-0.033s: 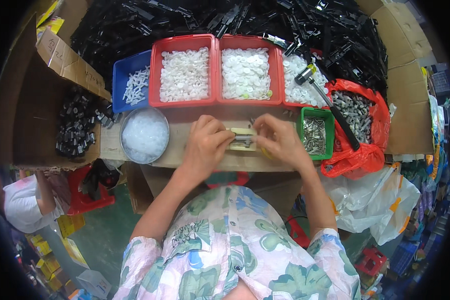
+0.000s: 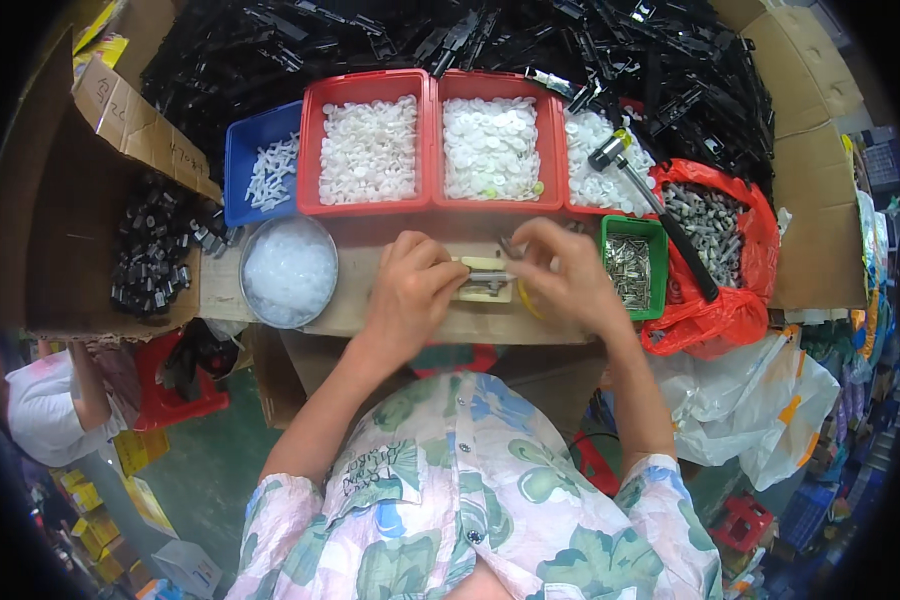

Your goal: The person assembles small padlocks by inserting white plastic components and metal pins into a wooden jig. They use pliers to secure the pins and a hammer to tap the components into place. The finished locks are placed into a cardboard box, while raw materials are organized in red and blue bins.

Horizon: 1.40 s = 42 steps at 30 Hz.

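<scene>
My left hand (image 2: 415, 290) is closed, its fingertips pinching a small grey metal part (image 2: 487, 277). That part lies in a pale yellowish block-like holder (image 2: 483, 293) on the cardboard-covered bench. Just right of the holder, my right hand (image 2: 567, 280) hovers with bent fingers, blurred by motion; whether something is in them is unclear. A small dark piece (image 2: 511, 247) shows by its fingertips. Partly behind this hand is a yellow curved thing (image 2: 530, 300). A green bin (image 2: 653, 234) of small metal pins stands to its right.
Red bins (image 2: 434, 150) of white discs and a blue bin (image 2: 232, 170) line the back. A round bowl (image 2: 290, 272) sits left. A hammer (image 2: 670, 225) leans over a red bag (image 2: 765, 250) of grey parts. Black parts (image 2: 420, 40) pile up behind; a person (image 2: 55, 400) sits left.
My right hand has shifted slightly, its fingers lifting up and a little away from the holder. My left hand stays in place on the metal part.
</scene>
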Motion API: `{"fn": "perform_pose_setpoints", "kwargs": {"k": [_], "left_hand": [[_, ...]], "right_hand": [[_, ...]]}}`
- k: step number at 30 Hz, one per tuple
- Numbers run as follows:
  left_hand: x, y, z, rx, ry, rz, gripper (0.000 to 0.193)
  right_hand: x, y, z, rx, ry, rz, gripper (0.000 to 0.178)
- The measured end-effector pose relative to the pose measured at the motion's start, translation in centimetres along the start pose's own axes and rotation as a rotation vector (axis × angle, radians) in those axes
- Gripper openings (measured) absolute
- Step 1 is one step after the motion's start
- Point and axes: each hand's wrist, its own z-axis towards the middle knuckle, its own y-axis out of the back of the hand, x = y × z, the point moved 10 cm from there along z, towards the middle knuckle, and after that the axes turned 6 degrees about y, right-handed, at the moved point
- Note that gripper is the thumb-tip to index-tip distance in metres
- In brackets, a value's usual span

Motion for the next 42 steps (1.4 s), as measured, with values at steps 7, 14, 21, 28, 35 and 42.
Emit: {"fn": "perform_pose_setpoints", "kwargs": {"k": [7,14,21,28,35,42], "left_hand": [[-0.2,0.5,0.2,0.014,0.019,-0.003,0.016],[-0.3,1.4,0.5,0.0,0.046,-0.011,0.018],[-0.1,2.1,0.8,-0.021,0.164,-0.166,0.019],[4.5,-0.9,-0.9,-0.026,0.674,-1.077,0.033],[7.5,-1.1,-3.4,-0.043,0.862,-1.256,0.024],[6.5,0.5,-3.7,-0.063,0.793,-1.051,0.026]], "right_hand": [[1.2,8.7,8.2,-0.27,0.255,-0.719,0.017],[0.2,9.5,11.8,-0.21,0.339,-1.217,0.013],[5.1,11.3,6.9,-0.431,0.48,-0.703,0.025],[3.6,3.9,-0.4,-0.437,0.037,0.602,0.028],[3.1,-0.4,-1.5,-0.265,0.013,0.321,0.031],[5.9,-0.6,-1.0,-0.156,0.233,-0.121,0.028]]}}
